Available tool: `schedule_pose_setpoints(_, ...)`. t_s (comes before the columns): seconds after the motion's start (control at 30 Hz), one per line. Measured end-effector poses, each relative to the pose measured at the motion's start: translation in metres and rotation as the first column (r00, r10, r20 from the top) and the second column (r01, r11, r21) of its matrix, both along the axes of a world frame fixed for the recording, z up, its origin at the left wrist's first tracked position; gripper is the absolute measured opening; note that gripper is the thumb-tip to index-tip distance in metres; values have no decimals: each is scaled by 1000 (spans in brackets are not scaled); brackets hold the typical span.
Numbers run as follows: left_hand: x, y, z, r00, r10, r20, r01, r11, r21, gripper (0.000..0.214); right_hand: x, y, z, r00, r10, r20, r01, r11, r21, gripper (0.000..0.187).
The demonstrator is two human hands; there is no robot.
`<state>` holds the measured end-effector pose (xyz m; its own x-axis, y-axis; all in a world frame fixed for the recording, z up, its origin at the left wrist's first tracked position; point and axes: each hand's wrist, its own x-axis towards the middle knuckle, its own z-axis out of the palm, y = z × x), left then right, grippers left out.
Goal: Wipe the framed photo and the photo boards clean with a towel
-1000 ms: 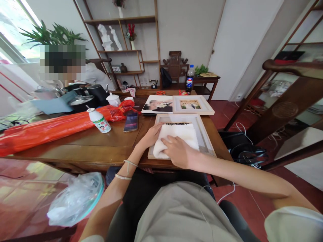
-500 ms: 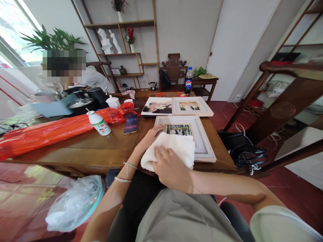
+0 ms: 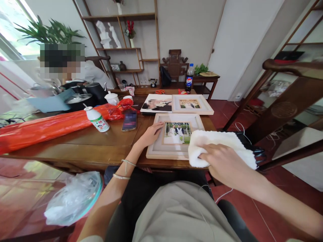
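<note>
We have the picture frame [image 3: 176, 148] at twelve o'clock on the surface [image 3: 113, 146], its long side seemingly running nine to three, our nearer left hand [image 3: 150, 135] resting flat along its nine-o'clock edge, our right hand [image 3: 223, 164] clamped on the white cloth [image 3: 228, 139] over its four-o'clock corner.

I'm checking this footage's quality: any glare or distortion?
In the head view, the window is overexposed and the lower-left floor tiles shine; same view, the near photo frame shows no strong glare, and the chair at right looks skewed, probably by the lens.
</note>
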<state>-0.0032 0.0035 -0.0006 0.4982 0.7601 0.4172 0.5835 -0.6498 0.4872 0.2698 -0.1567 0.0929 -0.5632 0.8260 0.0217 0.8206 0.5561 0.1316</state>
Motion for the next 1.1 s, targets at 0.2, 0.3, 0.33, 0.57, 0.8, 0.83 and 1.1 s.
schedule_pose_setpoints(0.2, 0, 0, 0, 1000, 0, -13, 0, 1000, 7, 41, 25, 50, -17, 996, -28, -79, 37, 993, 113, 48)
schedule_pose_setpoints(0.3, 1, -1, 1, 1000, -3, -13, 3, 1000, -6, 42, 32, 97, -29, 993, -53, -109, 71, 982, 173, 53)
schedule_pose_setpoints(0.33, 1, -1, 1, 1000, -5, -12, 5, 1000, -11, 42, 34, 113, -31, 992, -55, -113, 77, 978, 194, 53)
schedule_pose_setpoints(0.57, 0, -2, 0, 1000, 15, 18, -15, 1000, -6, 42, 17, 157, -33, 995, 66, -70, -54, 984, 168, 46)
schedule_pose_setpoints(0.8, 1, 0, -2, 1000, 14, 11, -14, 1000, 0, 41, -6, 73, -10, 969, 235, -79, -241, 968, -74, 47)
schedule_pose_setpoints(0.83, 2, 0, -1, 1000, 14, 8, -14, 1000, 0, 41, -7, 60, -5, 962, 258, -95, -268, 956, -117, 47)
schedule_pose_setpoints(1.1, 3, -3, 3, 1000, 0, 0, 0, 1000, -25, 42, 0, 45, -1, 940, 299, -167, -322, 938, -131, 48)
